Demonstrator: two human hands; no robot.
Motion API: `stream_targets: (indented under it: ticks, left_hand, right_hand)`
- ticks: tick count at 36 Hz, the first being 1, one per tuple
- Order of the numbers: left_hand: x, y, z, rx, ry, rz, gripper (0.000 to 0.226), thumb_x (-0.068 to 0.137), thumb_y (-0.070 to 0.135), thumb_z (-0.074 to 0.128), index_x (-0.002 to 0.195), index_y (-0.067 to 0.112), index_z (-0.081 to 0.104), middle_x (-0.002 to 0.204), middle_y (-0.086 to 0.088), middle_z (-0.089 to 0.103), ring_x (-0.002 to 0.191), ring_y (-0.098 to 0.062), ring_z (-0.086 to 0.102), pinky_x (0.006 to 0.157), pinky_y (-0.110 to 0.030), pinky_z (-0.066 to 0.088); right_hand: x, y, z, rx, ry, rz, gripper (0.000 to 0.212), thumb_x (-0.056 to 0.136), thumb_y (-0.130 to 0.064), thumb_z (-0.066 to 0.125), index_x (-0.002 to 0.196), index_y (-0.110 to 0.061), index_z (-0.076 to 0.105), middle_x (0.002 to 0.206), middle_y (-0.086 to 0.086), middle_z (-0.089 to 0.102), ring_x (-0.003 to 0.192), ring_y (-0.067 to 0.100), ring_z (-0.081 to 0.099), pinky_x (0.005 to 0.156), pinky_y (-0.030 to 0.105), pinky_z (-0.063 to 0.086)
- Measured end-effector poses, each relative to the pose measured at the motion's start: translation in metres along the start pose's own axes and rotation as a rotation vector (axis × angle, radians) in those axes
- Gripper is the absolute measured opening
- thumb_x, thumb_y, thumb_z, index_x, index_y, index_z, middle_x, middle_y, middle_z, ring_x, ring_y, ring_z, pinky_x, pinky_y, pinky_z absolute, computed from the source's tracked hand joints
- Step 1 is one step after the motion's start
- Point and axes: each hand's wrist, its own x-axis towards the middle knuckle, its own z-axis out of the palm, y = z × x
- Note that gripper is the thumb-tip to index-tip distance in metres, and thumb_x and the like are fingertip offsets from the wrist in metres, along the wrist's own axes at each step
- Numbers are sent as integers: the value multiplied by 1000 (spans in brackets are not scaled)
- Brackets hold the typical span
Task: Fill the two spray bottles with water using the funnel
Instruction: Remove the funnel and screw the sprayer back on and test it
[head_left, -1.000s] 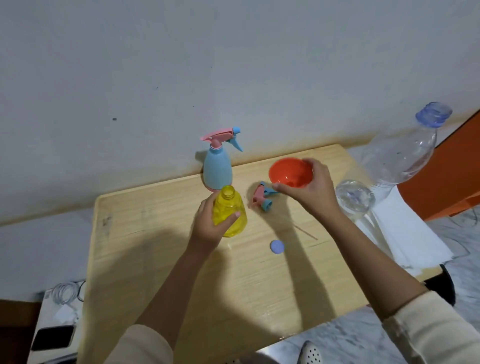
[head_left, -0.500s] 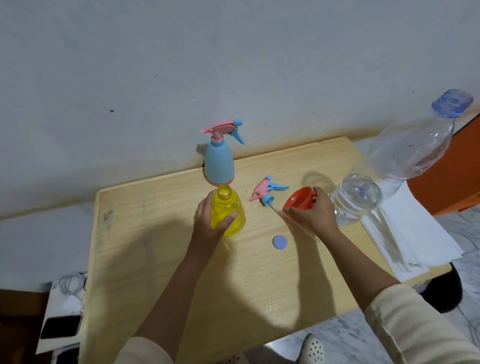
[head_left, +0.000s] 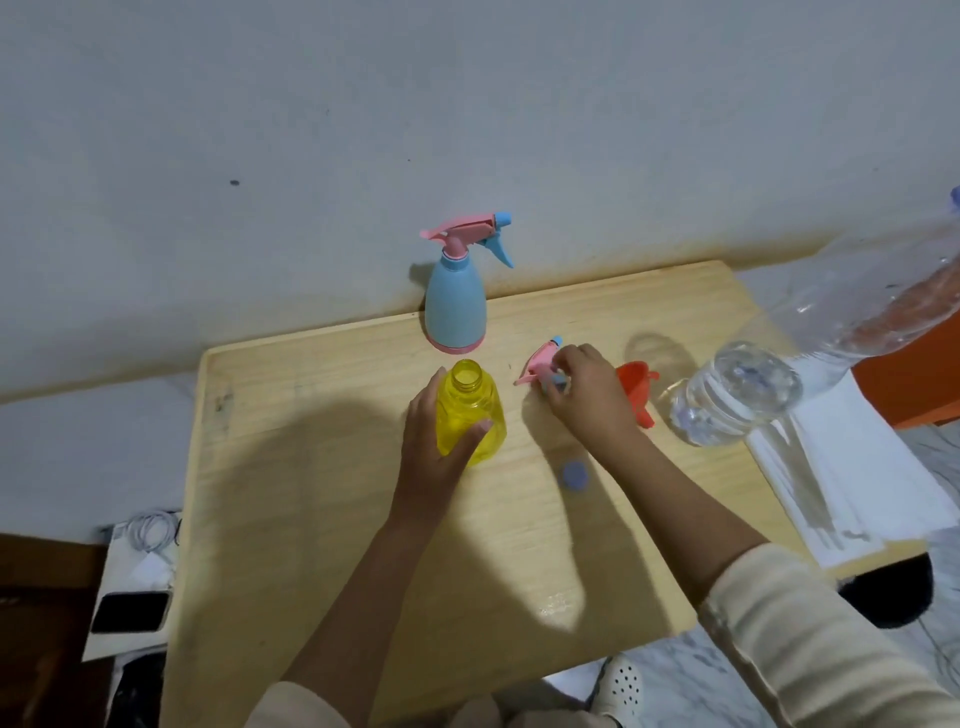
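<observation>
Your left hand (head_left: 436, 457) is wrapped round the yellow spray bottle (head_left: 470, 415), thumb on the near face and fingers curled behind its left side; the bottle stands upright near the middle of the wooden table (head_left: 311, 467), neck open and with no head on it; your right hand (head_left: 587, 395) is down on the tabletop just to the right of it, fingertips pinching the loose pink-and-blue spray head (head_left: 540, 364), which lies on the wood; the red funnel (head_left: 636, 389) lies on its side just beyond that hand, untouched, between your wrist and the large clear water bottle (head_left: 737, 400) at the table's right edge, whose upper part runs out of view; the blue spray bottle (head_left: 455, 312) stands upright at the back edge by the wall, its head screwed on; a small blue cap (head_left: 574, 475) lies flat on the table close to your right forearm; white sheets (head_left: 857, 467) lie under and past the water bottle.
</observation>
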Motion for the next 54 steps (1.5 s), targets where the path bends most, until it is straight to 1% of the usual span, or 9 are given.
stream_targets:
  ticks: [11, 16, 19, 27, 33, 40, 46, 50, 54]
  left_hand:
    - [-7, -2, 1, -13, 13, 8, 66, 77, 55, 56, 136, 40, 29, 125, 28, 39, 121, 2, 37, 101, -9, 30]
    - [-8, -3, -2, -43, -21, -18, 73, 76, 55, 58, 141, 32, 33, 129, 14, 44, 126, -9, 40, 107, -34, 37]
    - [-6, -3, -3, -48, -23, -33, 74, 74, 55, 58, 141, 31, 36, 131, 6, 45, 127, -15, 42, 106, -41, 38]
    - [-5, -3, 0, -93, -1, -45, 73, 71, 54, 59, 137, 29, 40, 128, 3, 49, 126, -15, 44, 108, -40, 37]
    - [-6, -1, -2, -90, -14, 6, 66, 75, 52, 59, 135, 31, 40, 125, 10, 51, 121, 1, 44, 105, -24, 36]
    - [-6, -8, -2, -69, -12, 19, 66, 78, 52, 59, 138, 31, 40, 129, 9, 50, 127, -9, 43, 109, -38, 35]
    - [-6, -4, -2, -76, 2, 28, 60, 78, 50, 60, 133, 44, 37, 126, 26, 46, 124, 0, 43, 104, -23, 34]
    - [-7, -5, 0, -118, -1, 22, 67, 78, 49, 62, 137, 28, 41, 127, 12, 50, 124, -3, 46, 103, -20, 37]
    - [-6, 0, 1, -134, 9, 25, 64, 74, 46, 62, 133, 34, 41, 124, 13, 51, 119, 6, 46, 95, -6, 34]
  right_hand:
    - [14, -1, 33, -193, -207, 229, 28, 96, -20, 45, 114, 1, 53, 117, 22, 51, 112, 36, 48, 83, 39, 41]
    - [4, -16, 12, 127, 16, 222, 25, 91, -24, 54, 88, 0, 57, 85, 20, 58, 86, 36, 54, 65, 31, 25]
    - [0, -37, -19, 409, 135, 226, 18, 89, -22, 57, 92, -4, 61, 76, 5, 58, 71, 19, 52, 60, 29, 32]
    - [-3, -89, -85, 960, 230, -7, 14, 86, -7, 62, 98, -14, 59, 100, 5, 63, 94, 14, 56, 88, 29, 45]
    - [-17, -125, -112, 1115, 246, -191, 17, 89, -3, 56, 99, -17, 57, 106, 10, 62, 101, 13, 59, 88, 22, 47]
    - [-33, -140, -117, 1061, 213, -270, 18, 87, -9, 56, 105, -11, 57, 107, 9, 63, 101, 14, 60, 90, 24, 48]
    - [-36, -136, -104, 1065, 171, -311, 16, 85, -8, 57, 99, -16, 57, 94, -12, 65, 94, 7, 60, 84, 21, 46]
    - [-37, -120, -68, 1005, 82, -200, 23, 82, -5, 64, 104, -3, 59, 100, 5, 64, 97, 14, 61, 86, 28, 51]
    - [-42, -103, -32, 872, -30, -92, 27, 80, -3, 69, 104, -13, 63, 100, -1, 66, 98, 11, 62, 90, 37, 52]
